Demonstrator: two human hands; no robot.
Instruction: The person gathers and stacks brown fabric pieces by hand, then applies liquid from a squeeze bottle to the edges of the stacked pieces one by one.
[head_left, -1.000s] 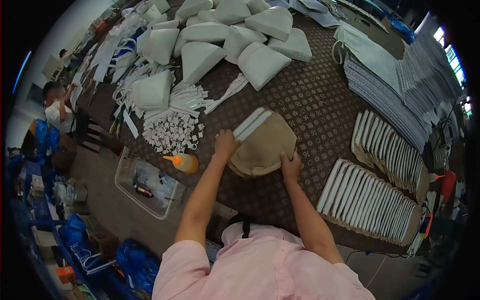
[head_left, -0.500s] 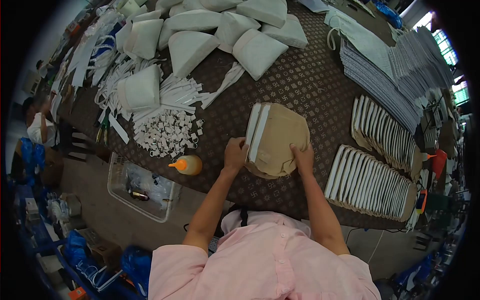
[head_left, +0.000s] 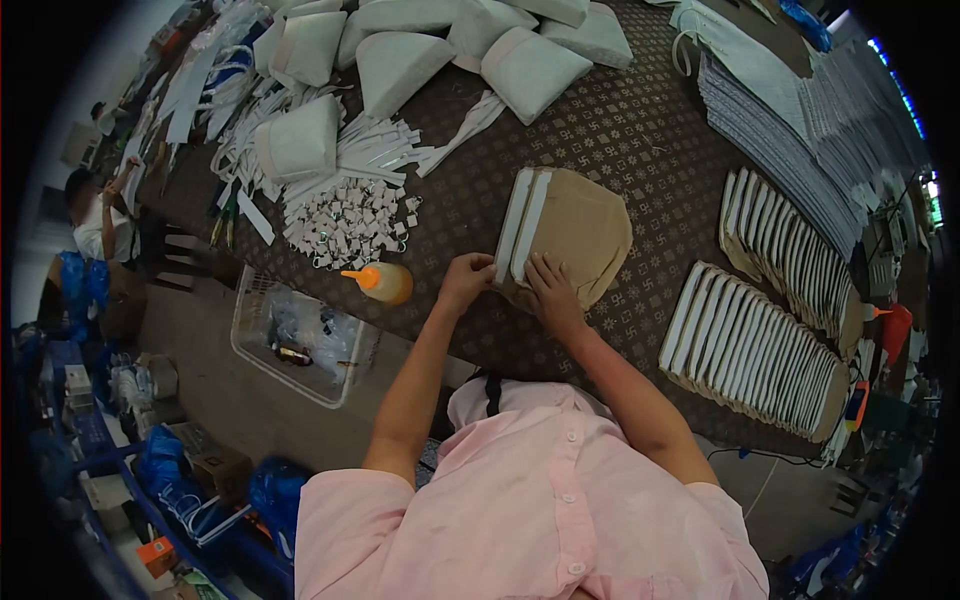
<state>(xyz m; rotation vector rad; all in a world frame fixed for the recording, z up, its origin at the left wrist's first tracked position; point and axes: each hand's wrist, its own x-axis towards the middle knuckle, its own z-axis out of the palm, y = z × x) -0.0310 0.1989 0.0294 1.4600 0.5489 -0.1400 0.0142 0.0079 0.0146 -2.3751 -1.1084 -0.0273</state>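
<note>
Hands rest on tan pieces (head_left: 585, 235) with white strips; left hand (head_left: 466, 282) is at their near left corner, fingertips together at the edge, though whether they pinch it I cannot tell; right hand (head_left: 555, 293) lies over the near side, fingers slightly spread; the pieces lie on the patterned table (head_left: 640, 150), the bottle (head_left: 385, 283) near the left hand.
</note>
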